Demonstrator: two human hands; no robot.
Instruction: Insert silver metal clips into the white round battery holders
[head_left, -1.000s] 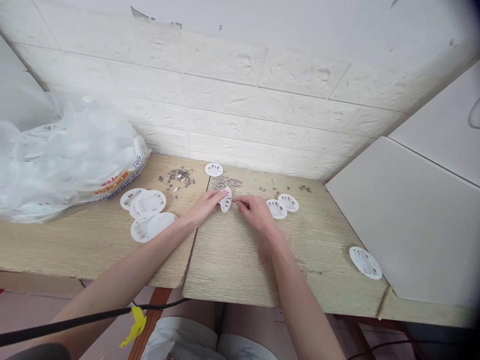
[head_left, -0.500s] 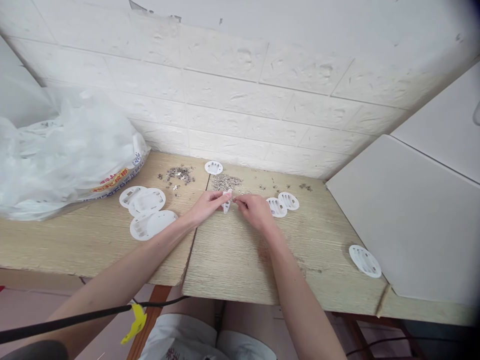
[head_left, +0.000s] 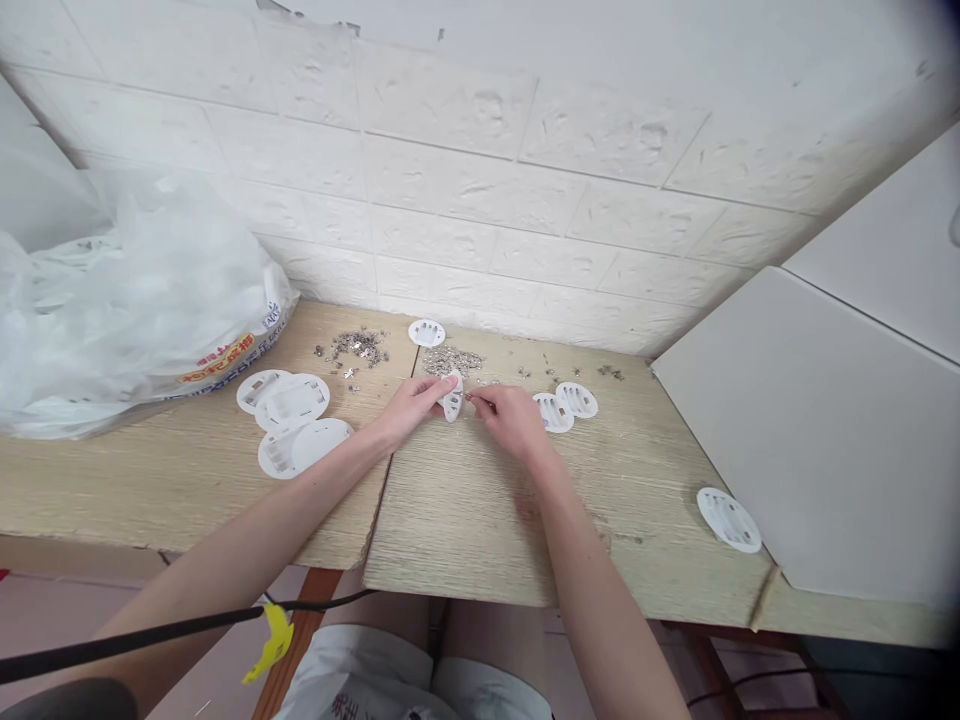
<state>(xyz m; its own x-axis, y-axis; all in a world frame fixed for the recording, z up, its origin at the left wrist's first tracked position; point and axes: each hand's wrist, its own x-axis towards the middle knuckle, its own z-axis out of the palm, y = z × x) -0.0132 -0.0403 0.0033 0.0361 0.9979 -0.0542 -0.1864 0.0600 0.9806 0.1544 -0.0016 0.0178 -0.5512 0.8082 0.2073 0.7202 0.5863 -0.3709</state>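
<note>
My left hand (head_left: 415,405) grips a round white plastic battery cover (head_left: 453,400), tilted up with its slotted face toward the right. Just right of it, the fingers of my right hand (head_left: 510,415) are pinched on a small metal piece (head_left: 469,397), its exact shape too small to make out. Behind my hands lies a pile of small metal contact pieces (head_left: 452,361). Two more white covers (head_left: 577,400) lie beside my right hand, partly overlapping. A single round cover (head_left: 427,333) rests near the wall behind the pile.
Several overlapping white covers (head_left: 298,402) lie left of my left forearm. A second metal heap (head_left: 361,347) is behind them. A large plastic bag (head_left: 150,300) fills the left side. One cover (head_left: 729,520) lies beside a white panel (head_left: 817,430) at right. A black cable (head_left: 150,635) crosses below the table edge.
The cover in my left hand has turned so that more of its slotted face shows. My right hand stays close beside it, still pinching.
</note>
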